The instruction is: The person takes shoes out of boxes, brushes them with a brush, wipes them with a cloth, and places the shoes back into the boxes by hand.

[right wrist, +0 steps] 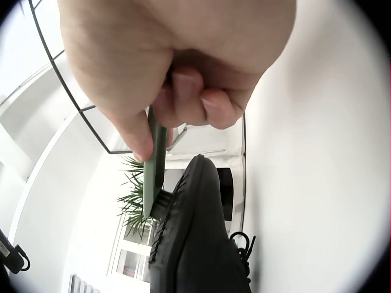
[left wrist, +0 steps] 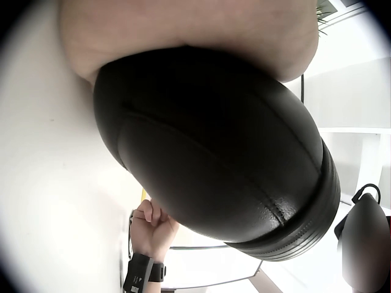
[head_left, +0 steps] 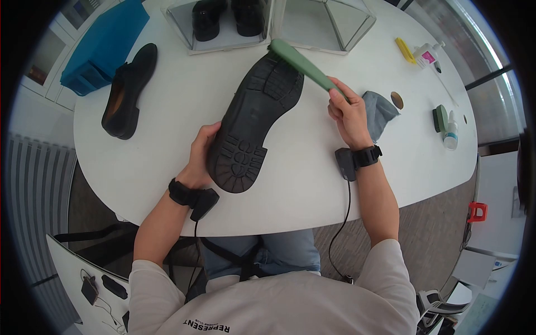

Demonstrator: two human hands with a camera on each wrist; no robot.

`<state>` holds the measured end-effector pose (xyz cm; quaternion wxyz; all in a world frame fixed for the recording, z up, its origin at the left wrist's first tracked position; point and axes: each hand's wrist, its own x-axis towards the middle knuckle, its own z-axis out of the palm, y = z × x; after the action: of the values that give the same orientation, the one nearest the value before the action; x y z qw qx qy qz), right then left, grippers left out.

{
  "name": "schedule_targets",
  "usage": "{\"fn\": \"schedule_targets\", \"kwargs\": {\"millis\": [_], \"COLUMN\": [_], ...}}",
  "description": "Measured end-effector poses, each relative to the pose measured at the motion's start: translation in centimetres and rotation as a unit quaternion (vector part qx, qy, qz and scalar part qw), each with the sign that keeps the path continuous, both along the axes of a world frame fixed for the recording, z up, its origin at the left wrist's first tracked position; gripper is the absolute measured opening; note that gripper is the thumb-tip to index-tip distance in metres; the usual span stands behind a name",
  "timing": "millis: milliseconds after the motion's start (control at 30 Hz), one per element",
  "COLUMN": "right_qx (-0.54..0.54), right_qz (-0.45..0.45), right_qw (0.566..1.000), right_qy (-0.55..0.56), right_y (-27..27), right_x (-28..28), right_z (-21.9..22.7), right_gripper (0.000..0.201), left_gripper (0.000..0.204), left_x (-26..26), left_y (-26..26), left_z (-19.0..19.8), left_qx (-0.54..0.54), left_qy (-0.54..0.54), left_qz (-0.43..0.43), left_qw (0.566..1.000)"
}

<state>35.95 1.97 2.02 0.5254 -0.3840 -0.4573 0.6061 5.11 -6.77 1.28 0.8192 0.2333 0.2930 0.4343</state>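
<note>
Slightly above the centre of the frame, the left hand [head_left: 201, 153] holds a black leather shoe [head_left: 251, 120] by the side of its heel, the treaded sole facing the head camera and the toe toward the top. The right hand [head_left: 352, 114] pinches the handle of a long green brush [head_left: 304, 64] between thumb and fingers; its dark bristles touch the sole near the toe.

At the top centre, a clear box with a white frame [head_left: 229, 51] contains a pair of black shoes [head_left: 206, 25]. A second clear, white-framed box [head_left: 321, 49] stands directly to its right. At the upper left is a blue box-shaped container [head_left: 103, 47], its contents not discernible, with a black slip-on shoe [head_left: 129, 92] just beside it. A grey cloth [head_left: 379, 114] lies near the right wrist.
</note>
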Motion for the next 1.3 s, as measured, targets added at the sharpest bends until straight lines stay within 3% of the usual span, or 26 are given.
{"fn": "schedule_targets", "kwargs": {"millis": [300, 733, 933, 1000, 1100, 1233, 1300], "right_qx": [-0.032, -0.047, -0.011, 0.0, 0.007, 0.017, 0.005], "right_qz": [-0.088, -0.083, 0.017, 0.078, 0.111, 0.062, -0.015], "right_qw": [0.995, 0.995, 1.0, 0.996, 0.991, 0.996, 1.0], "right_qy": [-0.022, -0.001, 0.012, -0.041, -0.073, -0.064, -0.021], "right_y": [0.2, 0.1, -0.7, -1.1, -1.5, -0.8, -0.3], "right_x": [0.0, 0.1, -0.3, -0.4, -0.7, -0.5, -0.2], "right_z": [0.2, 0.6, 0.8, 1.0, 1.2, 0.7, 0.4], "right_gripper": [0.039, 0.042, 0.04, 0.037, 0.035, 0.036, 0.037], "left_gripper": [0.055, 0.054, 0.054, 0.049, 0.048, 0.047, 0.055], "left_x": [-0.1, 0.1, 0.3, 0.7, 0.9, 0.4, -0.1], "left_y": [-0.1, -0.1, -0.2, -0.1, 0.0, 0.1, 0.1], "left_z": [0.1, 0.3, 0.5, 0.7, 1.7, 0.8, 0.0], "left_qx": [0.004, 0.013, 0.007, -0.036, -0.065, -0.068, -0.026], "left_qy": [0.023, -0.004, 0.02, 0.026, -0.007, -0.035, -0.025], "left_qz": [0.01, -0.008, 0.009, 0.066, 0.075, 0.064, 0.012], "left_qw": [1.0, 1.0, 1.0, 0.997, 0.995, 0.995, 0.999]}}
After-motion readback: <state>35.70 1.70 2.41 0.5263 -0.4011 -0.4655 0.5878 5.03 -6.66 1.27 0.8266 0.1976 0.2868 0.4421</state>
